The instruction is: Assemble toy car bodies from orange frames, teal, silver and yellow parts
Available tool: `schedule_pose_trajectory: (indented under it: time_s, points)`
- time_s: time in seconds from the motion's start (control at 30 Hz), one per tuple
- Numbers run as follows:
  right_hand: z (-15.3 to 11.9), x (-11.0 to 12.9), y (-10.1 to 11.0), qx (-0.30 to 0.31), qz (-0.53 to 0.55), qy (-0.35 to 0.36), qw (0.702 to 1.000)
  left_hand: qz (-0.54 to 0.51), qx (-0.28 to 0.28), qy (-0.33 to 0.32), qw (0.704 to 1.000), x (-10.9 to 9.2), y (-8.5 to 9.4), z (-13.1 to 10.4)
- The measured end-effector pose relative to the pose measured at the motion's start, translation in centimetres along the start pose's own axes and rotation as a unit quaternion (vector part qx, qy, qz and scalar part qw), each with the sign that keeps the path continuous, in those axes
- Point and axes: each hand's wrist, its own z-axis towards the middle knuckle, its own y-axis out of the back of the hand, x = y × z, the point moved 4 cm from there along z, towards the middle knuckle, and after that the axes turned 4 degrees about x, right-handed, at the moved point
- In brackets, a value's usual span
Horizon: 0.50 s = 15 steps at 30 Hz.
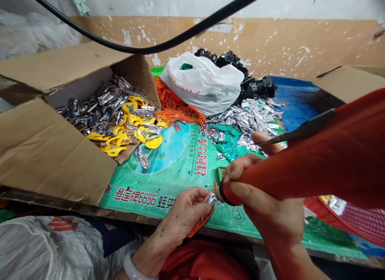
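My left hand (191, 210) pinches an orange plastic piece (198, 227) with a shiny metal part on it, near the front edge of the green sheet (138, 187). My right hand (270, 212) is wrapped round a long red tool (288, 175). Its black-ringed tip touches or nearly touches the metal part; which one I cannot tell. A pointed metal blade (300, 127) lies along the top of the red tool, close to my right fingers. Just behind the tip stands a small green block (220, 172), partly hidden by my right hand.
On the left, an open cardboard box (57, 151) spills metal and yellow pieces (135, 123). A white bag (204, 83), orange pieces (171, 103), metal pieces (252, 119) and black parts (258, 87) lie behind. A red basket (361, 222) sits right; a black cable (168, 45) hangs across.
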Motion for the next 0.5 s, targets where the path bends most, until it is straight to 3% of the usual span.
schedule_pose_trajectory:
  time_s: [0.5]
  points:
    - [0.00, -0.28, -0.08, 0.003, 0.010, 0.008, 1.000, -0.018, 0.002, -0.014, 1.000, 0.78, -0.10, 0.01]
